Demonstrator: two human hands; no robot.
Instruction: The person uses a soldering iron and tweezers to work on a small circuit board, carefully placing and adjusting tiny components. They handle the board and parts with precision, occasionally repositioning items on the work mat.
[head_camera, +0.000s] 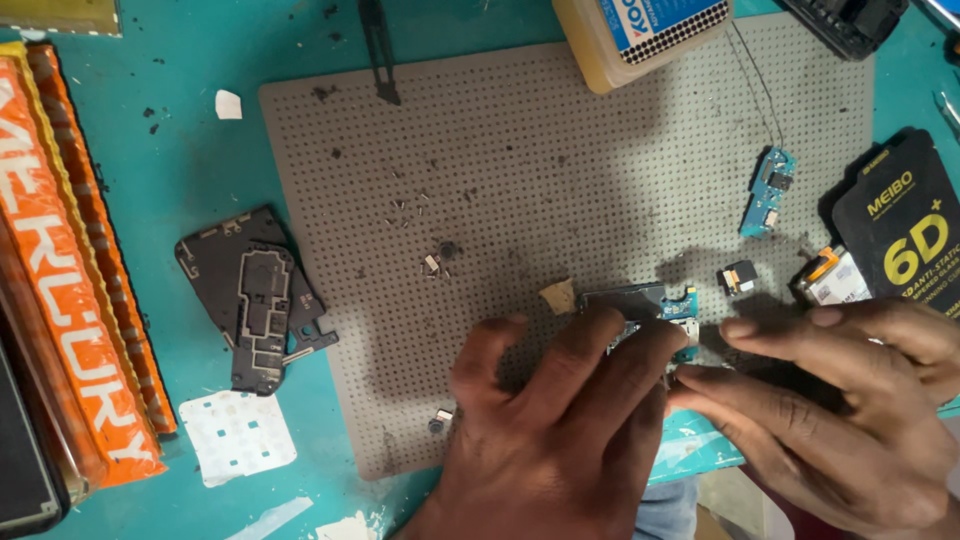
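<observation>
Seen from the head camera, my left hand (560, 420) and right hand (840, 400) meet over a small phone circuit board (655, 305) lying on the grey perforated work mat (520, 150) that covers the teal desk (180, 150). The board's long axis runs left to right, and it sits just ahead of my left fingers (625, 340), which are spread and pressed down on its near edge; the right fingers (740, 385) close in from the right, held together and touching the board's right end, though whether they pinch it I cannot tell. The left hand is the nearer of the two, covering most of the board. Up and to the right lies a blue charging-port board (768, 190) with a thin wire, well apart from my hands. A small black camera module (738, 278) rests just beyond my right fingertips. Loose screws (415, 215) are scattered mid-mat, and a dark phone frame piece (255, 300) lies off the mat to the left.
</observation>
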